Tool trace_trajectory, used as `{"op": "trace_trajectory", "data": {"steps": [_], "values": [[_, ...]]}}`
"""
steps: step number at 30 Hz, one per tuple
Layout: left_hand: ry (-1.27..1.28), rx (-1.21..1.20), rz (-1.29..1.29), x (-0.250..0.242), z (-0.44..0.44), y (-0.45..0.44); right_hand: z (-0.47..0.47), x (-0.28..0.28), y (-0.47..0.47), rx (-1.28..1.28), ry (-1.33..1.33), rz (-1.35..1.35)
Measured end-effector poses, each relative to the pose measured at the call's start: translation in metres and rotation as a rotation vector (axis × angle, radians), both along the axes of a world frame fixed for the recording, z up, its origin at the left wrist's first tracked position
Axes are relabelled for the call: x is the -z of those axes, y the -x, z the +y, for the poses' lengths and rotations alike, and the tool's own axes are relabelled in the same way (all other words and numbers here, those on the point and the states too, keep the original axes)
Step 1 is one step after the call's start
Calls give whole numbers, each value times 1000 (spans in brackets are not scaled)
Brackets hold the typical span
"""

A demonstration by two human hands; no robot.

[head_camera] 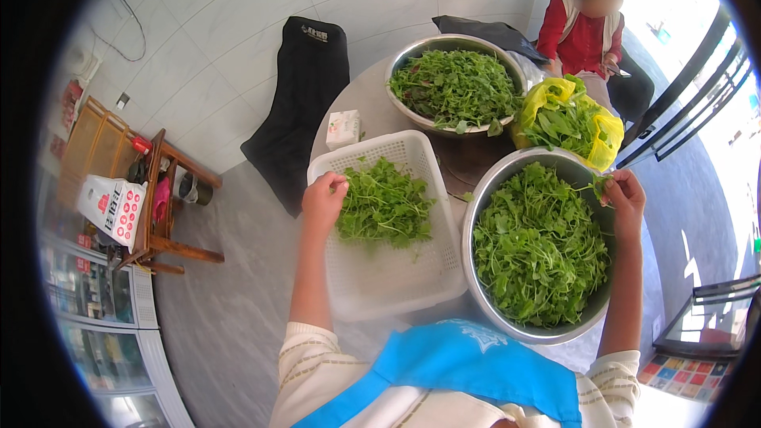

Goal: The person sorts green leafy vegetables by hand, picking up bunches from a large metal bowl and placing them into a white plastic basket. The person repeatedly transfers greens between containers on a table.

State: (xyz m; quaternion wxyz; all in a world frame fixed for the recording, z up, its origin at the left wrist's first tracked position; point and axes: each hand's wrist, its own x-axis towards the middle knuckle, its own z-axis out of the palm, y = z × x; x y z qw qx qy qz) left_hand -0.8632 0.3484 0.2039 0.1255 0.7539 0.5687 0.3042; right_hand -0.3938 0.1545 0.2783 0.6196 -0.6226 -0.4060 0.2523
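My right hand (624,195) pinches a small sprig of leafy greens (599,185) at the right rim of a large steel basin (496,309). Cut, coriander-like greens (541,244) fill much of that basin. To its left stands a white perforated plastic basket (410,285), with a loose pile of the same kind of greens (386,205) in its far half. Over the basket's left side, my left hand (323,199) has its fingers curled together beside the pile. Whether a stem is between those fingertips is hidden.
On the round table (371,86) are a second steel basin of greens (455,86), a yellow plastic bag of leaves (568,116) and a tissue pack (343,129). A black-covered chair (309,89) stands left. A seated person (585,30) holds a phone behind.
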Motion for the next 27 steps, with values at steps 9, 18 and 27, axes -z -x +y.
{"op": "trace_trajectory", "data": {"steps": [9, 18, 27], "values": [[239, -65, 152, 6, 2, -18, -2, 6, -8, -2, -14, -3], [261, 188, -91, 20, -3, -61, 8, 6, -13, -4, -14, 42], [128, 699, -196, 38, -33, -128, 13, 9, -14, -4, 16, 42]]}}
